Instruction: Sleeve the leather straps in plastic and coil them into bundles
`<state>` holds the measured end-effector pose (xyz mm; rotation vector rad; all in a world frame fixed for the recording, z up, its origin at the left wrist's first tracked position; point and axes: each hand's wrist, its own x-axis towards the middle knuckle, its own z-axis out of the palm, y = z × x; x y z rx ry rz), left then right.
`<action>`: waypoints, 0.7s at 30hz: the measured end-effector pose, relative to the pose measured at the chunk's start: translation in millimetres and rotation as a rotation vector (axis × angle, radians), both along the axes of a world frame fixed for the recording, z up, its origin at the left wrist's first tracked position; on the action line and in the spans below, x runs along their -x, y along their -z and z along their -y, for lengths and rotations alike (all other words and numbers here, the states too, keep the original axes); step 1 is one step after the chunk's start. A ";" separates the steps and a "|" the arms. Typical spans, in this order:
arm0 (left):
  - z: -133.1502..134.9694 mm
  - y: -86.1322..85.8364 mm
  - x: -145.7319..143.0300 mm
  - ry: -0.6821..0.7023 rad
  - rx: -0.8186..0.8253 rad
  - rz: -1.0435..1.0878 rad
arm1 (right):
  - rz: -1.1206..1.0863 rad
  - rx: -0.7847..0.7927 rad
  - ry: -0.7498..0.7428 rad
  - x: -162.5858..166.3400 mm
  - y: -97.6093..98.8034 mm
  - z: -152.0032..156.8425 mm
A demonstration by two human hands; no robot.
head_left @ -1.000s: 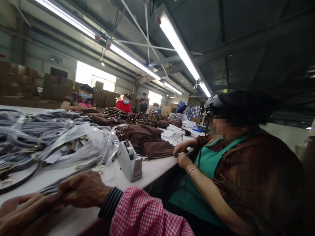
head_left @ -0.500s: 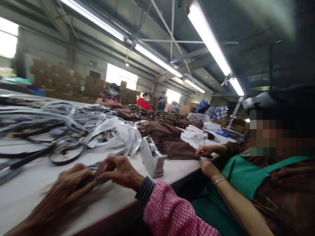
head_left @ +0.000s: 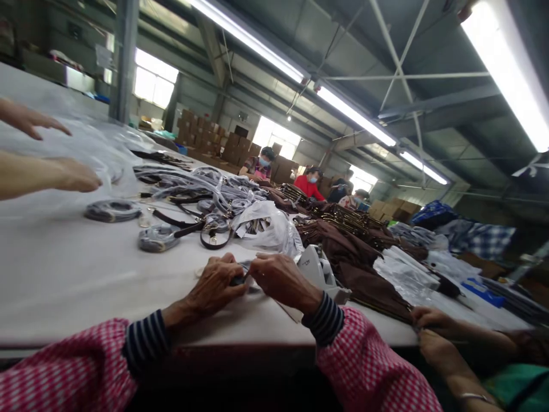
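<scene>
Bag [head_left: 283,232] of pieces [head_left: 256,226] near right hand [head_left: 285,280]

Left hand [head_left: 218,280] and right hand [head_left: 283,280] close together in front, almost meeting. Backs of both hands facing up. Fingers [head_left: 262,268] bent, tips pinched in. Left arm [head_left: 77,357] slanting in from low left, right arm [head_left: 364,355] from low right. Left wrist [head_left: 172,316] and right wrist [head_left: 314,298] wider apart than hands.

Head-worn view, from above the table [head_left: 72,280] edge, facing forward and down, wearer's hands [head_left: 210,289] near, tilted
</scene>
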<state>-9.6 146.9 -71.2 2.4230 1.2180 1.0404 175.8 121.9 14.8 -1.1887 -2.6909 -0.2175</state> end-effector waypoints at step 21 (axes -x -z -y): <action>4.8 -0.2 -1.0 0.100 0.072 0.025 | -0.599 0.222 0.181 -6.9 20.2 -18.6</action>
